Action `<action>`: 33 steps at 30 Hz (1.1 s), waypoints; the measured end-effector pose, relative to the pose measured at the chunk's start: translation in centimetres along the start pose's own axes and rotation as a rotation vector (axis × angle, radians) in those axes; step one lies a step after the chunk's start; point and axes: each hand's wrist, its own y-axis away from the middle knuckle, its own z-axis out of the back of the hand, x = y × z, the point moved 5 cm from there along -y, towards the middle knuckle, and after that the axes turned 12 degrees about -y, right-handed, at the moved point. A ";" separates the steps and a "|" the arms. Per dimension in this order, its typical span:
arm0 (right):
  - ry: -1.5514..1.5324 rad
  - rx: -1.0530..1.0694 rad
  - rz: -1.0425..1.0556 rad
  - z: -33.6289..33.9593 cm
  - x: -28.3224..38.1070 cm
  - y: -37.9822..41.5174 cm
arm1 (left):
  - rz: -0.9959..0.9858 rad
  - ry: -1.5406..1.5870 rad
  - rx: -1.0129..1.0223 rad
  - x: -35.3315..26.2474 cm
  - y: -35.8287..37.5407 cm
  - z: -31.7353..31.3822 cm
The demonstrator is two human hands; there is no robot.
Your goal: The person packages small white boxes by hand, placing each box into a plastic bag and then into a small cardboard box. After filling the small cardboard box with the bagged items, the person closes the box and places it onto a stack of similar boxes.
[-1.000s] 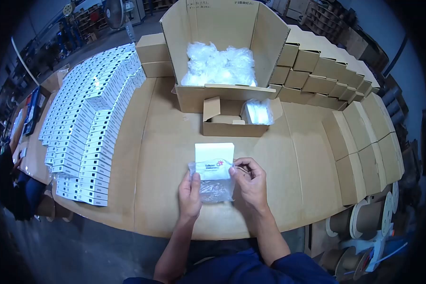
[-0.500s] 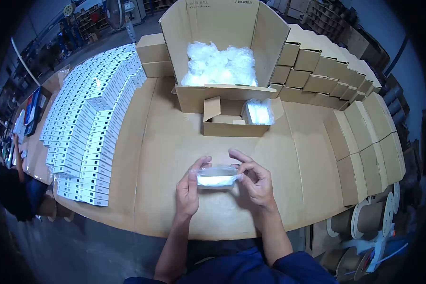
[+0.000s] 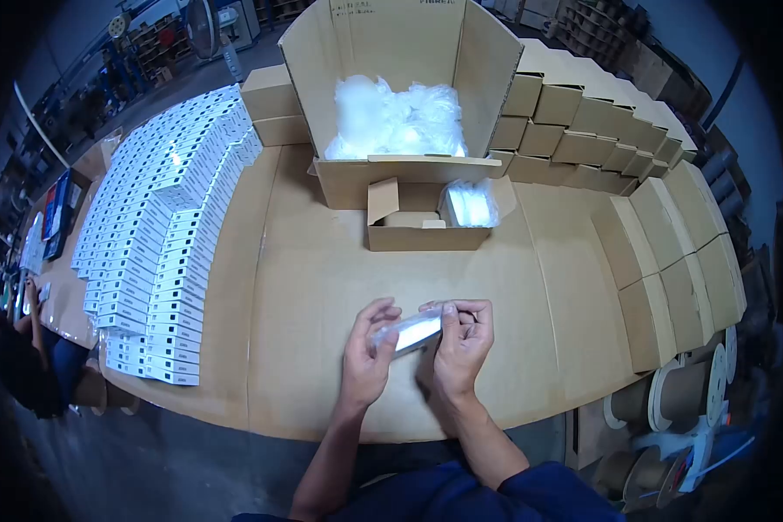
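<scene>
Above the cardboard-covered table, a small white packet in clear plastic wrap (image 3: 418,331) is tilted, its right end higher. My left hand (image 3: 367,352) is closed on the lower left end, thumb on the near side. At the other end, my right hand (image 3: 463,346) pinches the wrap between thumb and curled fingers. Ahead of my hands stands a small open carton (image 3: 426,239). Similar wrapped white packets (image 3: 471,205) stand in its right side. What exactly the wrap contains cannot be made out.
A large open box (image 3: 339,184) with clear plastic bags (image 3: 400,117) stands behind the carton. Stacked white boxes (image 3: 161,252) fill the left side. Brown cartons (image 3: 574,130) line the back right, with more cartons (image 3: 670,261) at the right edge. Another person (image 3: 26,348) is far left.
The wrapped packet has turned from level to tilted, right end up. My right fingers, spread before, have closed on its right end. My left hand has shifted slightly right.
</scene>
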 end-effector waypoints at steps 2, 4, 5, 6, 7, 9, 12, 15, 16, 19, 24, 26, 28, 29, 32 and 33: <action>-0.013 -0.043 0.014 0.4 -0.1 0.1 | 0.063 0.036 0.010 0.5 0.5 -0.1; -0.001 -0.068 0.001 0.7 -0.2 0.2 | 0.040 0.090 -0.029 0.0 1.1 -0.4; 0.003 -0.080 -0.001 0.8 -0.3 0.1 | 0.024 0.118 -0.047 -0.6 1.1 -0.6; -0.009 -0.080 -0.028 0.7 -0.1 0.2 | 0.018 0.066 -0.078 -1.6 1.2 -0.8; -0.019 -0.057 -0.071 0.6 -0.1 0.4 | 0.051 0.084 -0.077 -1.2 1.4 -0.8; -0.039 -0.007 -0.155 0.5 0.0 0.5 | 0.114 0.123 -0.078 0.1 1.6 -0.9; -0.183 0.092 -0.165 0.2 0.4 0.1 | 0.239 0.336 -0.154 1.1 1.3 -0.5; -0.088 0.429 0.022 0.9 0.9 -0.9 | 0.292 0.442 -0.150 1.5 1.2 0.2; -0.040 0.531 0.060 0.9 1.4 -0.9 | 0.305 0.476 -0.149 1.1 1.0 0.4; 0.230 0.797 -0.063 0.8 1.2 -1.0 | 0.297 0.483 -0.128 1.5 0.7 0.2; 0.437 0.671 -0.181 0.4 1.9 -1.5 | 0.362 0.606 -0.116 1.8 0.7 0.4; 0.461 0.691 -0.240 1.1 1.1 -1.5 | 0.379 0.571 -0.090 2.2 0.6 0.9; 0.434 0.691 -0.245 1.4 0.7 -1.4 | 0.374 0.532 -0.063 2.0 0.6 1.0; 0.392 0.681 -0.225 1.3 0.6 -1.4 | 0.363 0.509 -0.050 0.3 0.5 1.2; 0.415 0.679 -0.091 1.2 1.5 -1.6 | 0.281 0.368 0.101 0.1 0.6 1.6; 0.448 0.684 -0.036 1.3 1.9 -1.7 | 0.246 0.310 0.167 0.1 0.6 1.9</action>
